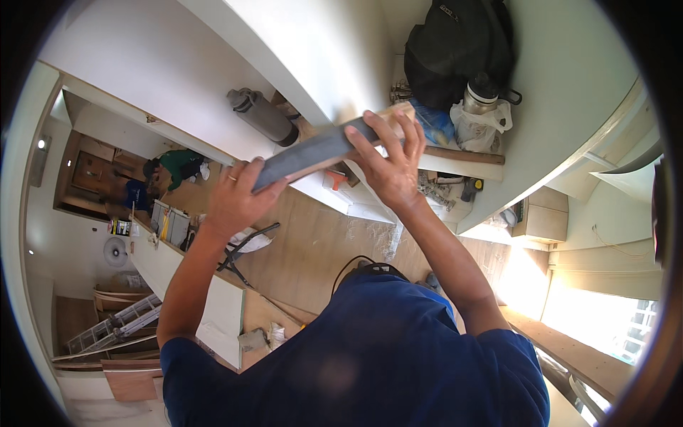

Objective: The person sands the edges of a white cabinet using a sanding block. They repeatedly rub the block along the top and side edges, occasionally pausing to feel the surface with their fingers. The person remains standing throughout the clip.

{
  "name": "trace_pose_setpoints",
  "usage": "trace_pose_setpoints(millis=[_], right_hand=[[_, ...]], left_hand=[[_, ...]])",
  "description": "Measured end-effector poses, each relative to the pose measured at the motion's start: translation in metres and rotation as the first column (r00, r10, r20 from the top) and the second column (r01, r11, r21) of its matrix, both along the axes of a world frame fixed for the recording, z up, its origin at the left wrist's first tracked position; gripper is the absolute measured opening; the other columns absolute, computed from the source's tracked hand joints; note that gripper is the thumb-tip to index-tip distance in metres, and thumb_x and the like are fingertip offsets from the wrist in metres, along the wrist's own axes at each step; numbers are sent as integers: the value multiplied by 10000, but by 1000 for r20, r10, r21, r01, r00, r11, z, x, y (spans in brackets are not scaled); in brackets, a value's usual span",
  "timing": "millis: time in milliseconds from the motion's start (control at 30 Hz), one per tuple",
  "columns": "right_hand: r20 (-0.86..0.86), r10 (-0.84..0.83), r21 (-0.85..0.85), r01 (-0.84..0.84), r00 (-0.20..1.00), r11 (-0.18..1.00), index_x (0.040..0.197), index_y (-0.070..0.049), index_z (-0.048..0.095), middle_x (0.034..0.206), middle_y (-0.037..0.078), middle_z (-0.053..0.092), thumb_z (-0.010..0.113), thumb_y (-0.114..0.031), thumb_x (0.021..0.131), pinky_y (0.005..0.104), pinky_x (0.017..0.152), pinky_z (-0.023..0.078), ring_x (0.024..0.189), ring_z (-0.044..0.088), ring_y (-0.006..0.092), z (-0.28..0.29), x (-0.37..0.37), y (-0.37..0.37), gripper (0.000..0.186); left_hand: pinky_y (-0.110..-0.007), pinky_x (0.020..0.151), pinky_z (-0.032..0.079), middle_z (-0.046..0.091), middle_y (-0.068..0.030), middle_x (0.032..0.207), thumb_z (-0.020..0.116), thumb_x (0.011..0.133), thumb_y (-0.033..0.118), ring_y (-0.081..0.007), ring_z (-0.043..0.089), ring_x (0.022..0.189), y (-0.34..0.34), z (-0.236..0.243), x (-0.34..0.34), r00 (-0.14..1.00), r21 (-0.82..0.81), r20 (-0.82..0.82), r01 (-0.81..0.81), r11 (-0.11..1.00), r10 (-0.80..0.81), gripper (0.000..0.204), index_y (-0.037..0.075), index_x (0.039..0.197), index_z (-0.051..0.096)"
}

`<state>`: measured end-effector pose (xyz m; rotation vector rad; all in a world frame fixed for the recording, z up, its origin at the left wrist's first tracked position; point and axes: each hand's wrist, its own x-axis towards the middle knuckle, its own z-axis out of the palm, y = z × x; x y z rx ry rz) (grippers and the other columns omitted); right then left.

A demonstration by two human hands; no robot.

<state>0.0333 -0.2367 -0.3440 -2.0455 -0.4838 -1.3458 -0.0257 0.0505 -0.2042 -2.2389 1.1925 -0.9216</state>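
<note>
A long wooden block with a dark grey face (306,153), perhaps sandpaper, is raised at the edge of a white vertical panel (331,50). My left hand (242,191) grips its left end. My right hand (388,155) grips the right end, fingers over the grey face and the pale wood. Whether the block touches the panel I cannot tell. Just behind it, a grey flask (260,115) lies in a cubby, and an orange-handled tool (336,179) lies on a white ledge.
A black backpack (452,50) and a bagged steel bottle (478,117) sit at upper right, above small tools (441,188). At left, two co-workers (174,167) bend low in another room near a grey crate (171,224), a fan (114,250) and a ladder (114,324).
</note>
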Motion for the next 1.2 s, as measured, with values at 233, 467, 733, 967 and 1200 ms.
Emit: trace_pose_setpoints(millis=[233, 467, 733, 967, 1200], right_hand=[[91, 33, -49, -29, 995, 998, 1296, -395, 754, 1450, -92, 634, 917, -265, 712, 560, 1172, 423, 1446, 446, 318, 10, 38, -28, 620], [0, -25, -62, 25, 1000, 998, 1342, -310, 730, 1511, -6, 602, 958, -129, 671, 571, 1220, 389, 1485, 410, 366, 4, 38, -90, 731], [76, 28, -43, -25, 997, 999, 1291, -382, 763, 1526, -45, 621, 832, -285, 862, 644, 1234, 329, 1522, 397, 338, -30, 31, -7, 444], [51, 28, -135, -21, 998, 991, 1296, -331, 758, 1514, -4, 633, 949, -236, 712, 622, 1211, 408, 1490, 432, 373, -25, 58, -81, 622], [61, 98, -28, -97, 993, 995, 1259, -387, 785, 1468, -72, 659, 905, -305, 776, 604, 1209, 373, 1517, 410, 317, -11, 27, 0, 505]], left_hand=[[-372, 751, 560, 617, -115, 1189, 879, 790, 197, -269, 660, 973, -9, -16, 29, 998, -62, 21, 54, 997, -53, 385, 294, 1155, 803], [-398, 781, 584, 596, -135, 1252, 909, 766, 181, -298, 673, 998, -67, -28, 55, 993, -165, -61, 86, 983, -97, 418, 262, 1158, 787], [-404, 777, 564, 617, -124, 1231, 846, 861, 215, -288, 672, 961, 9, -29, 29, 997, -76, -42, 62, 995, -65, 291, 261, 1146, 815], [-418, 790, 586, 596, -133, 1271, 897, 789, 199, -300, 683, 945, -45, -55, 44, 995, -194, -56, 66, 979, -78, 333, 245, 1102, 792], [-397, 770, 575, 610, -131, 1214, 906, 800, 222, -285, 677, 944, 17, -33, 13, 999, -167, -13, 33, 985, -35, 328, 236, 1115, 815]])
